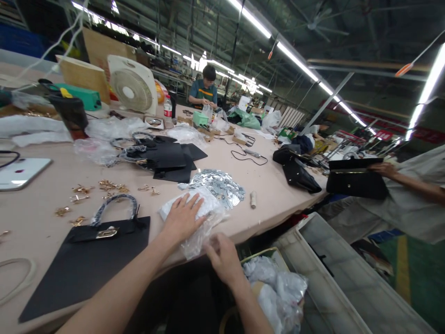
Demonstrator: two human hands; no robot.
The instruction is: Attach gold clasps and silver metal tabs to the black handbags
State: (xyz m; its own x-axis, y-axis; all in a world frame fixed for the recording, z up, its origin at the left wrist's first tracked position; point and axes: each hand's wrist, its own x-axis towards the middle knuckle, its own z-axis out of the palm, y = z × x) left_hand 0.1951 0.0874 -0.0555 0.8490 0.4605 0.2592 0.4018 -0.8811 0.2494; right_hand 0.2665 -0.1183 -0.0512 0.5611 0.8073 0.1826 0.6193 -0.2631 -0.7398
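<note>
Plastic bag [200, 233] (crinkled, translucent) bulges beneath the spread left hand [182, 216]; curled right hand [224, 256] at its edge, pinch unclear.

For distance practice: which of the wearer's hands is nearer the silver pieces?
Left hand, on the plastic bag beside the silver pieces; the right hand is farther, by the table edge.

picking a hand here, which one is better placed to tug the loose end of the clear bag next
Probably the right hand: it is by the loose end of the clear bag, while the left hand lies spread on the filled part. Whether the right hand grips it is unclear.
</note>
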